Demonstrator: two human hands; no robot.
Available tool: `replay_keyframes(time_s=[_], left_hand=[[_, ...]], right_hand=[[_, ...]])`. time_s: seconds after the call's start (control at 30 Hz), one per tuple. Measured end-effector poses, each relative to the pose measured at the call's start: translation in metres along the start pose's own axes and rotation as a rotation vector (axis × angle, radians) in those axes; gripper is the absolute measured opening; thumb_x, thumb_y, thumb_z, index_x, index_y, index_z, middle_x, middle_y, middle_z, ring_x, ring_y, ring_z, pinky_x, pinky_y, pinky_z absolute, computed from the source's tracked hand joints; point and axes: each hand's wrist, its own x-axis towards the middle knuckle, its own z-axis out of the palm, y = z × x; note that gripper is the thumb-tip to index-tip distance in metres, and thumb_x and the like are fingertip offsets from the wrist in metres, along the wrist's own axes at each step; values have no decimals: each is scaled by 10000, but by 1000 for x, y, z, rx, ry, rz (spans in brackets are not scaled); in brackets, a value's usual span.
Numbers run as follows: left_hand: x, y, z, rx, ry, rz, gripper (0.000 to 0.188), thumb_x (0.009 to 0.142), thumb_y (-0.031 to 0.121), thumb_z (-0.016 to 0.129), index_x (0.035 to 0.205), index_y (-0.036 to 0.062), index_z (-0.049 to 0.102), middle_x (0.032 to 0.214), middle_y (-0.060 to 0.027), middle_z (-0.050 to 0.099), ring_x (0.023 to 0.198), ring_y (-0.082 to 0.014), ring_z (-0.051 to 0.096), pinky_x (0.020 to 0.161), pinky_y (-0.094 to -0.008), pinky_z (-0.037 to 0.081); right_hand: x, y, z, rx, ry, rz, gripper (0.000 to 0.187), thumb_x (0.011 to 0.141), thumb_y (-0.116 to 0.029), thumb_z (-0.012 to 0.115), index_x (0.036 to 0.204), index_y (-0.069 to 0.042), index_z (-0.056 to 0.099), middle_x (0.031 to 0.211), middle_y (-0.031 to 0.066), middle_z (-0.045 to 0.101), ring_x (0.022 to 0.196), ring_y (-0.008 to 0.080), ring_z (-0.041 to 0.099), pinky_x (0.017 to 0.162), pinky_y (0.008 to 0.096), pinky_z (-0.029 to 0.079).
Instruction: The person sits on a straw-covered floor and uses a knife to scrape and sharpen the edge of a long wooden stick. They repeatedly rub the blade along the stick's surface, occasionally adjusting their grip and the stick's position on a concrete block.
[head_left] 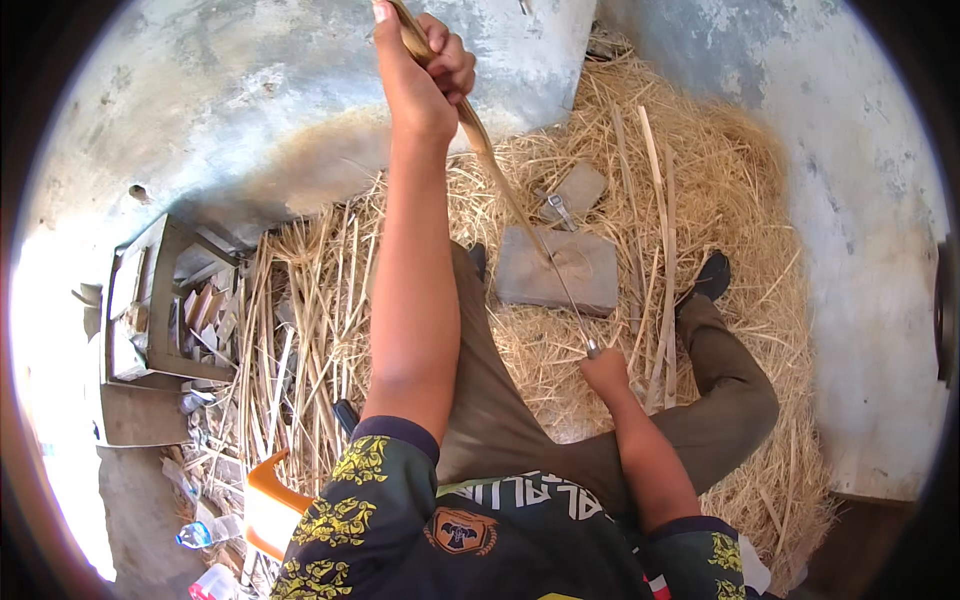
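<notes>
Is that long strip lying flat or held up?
Held up: the left hand grips the strip near its top, and it slants down toward the grey block.

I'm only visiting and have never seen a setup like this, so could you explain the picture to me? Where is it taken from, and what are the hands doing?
There's no robot here, just a person using two bare hands. The picture comes from a wide fisheye camera worn on the person's head and looking down, which is why straight edges bend near the rim.

The left hand, raised ahead, grips a long tan strip. The right hand holds what looks like a thin-bladed knife by its handle. Strip and blade meet or overlap above a flat grey block; whether they touch is hard to tell. Around the block lie heaps of straw-coloured shavings.
</notes>
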Motion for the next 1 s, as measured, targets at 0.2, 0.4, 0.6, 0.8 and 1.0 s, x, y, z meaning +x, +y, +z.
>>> replay_keyframes(time_s=[0.2,0.4,0.6,0.8,1.0], left_hand=[[6,-7,-12,-14,-45,32,604,995,675,339,751,124,373,535,50,226,453,-87,159,424,-281,139],[2,-5,-6,-18,-41,5,620,989,695,327,740,128,357,528,49,223,450,-86,152,420,-282,134],[1,-10,-3,-206,47,25,666,922,793,415,662,184,342,483,56,247,384,-97,201,357,-290,161],[-4,-8,10,-42,80,38,669,937,793,384,645,195,307,491,60,237,397,-94,197,368,-276,176],[0,-15,16,-44,25,-35,673,939,805,362,663,195,298,507,64,242,401,-89,200,375,-271,170]], right_hand=[[-5,-38,-33,754,-515,467,282,876,-129,679,682,-57,487,541,52,473,400,192,429,401,390,368],[-7,-37,-37,849,-509,436,315,884,-148,708,709,-110,448,517,6,407,393,143,388,382,338,331],[6,-35,-33,782,-199,294,248,872,-144,698,741,-80,497,532,22,443,399,155,429,384,344,368],[11,-47,-24,763,-263,315,239,870,-178,714,793,-33,540,550,60,511,393,183,469,382,375,385],[21,-36,-2,414,22,22,305,864,-220,705,737,42,614,634,126,617,554,202,564,568,383,458]])
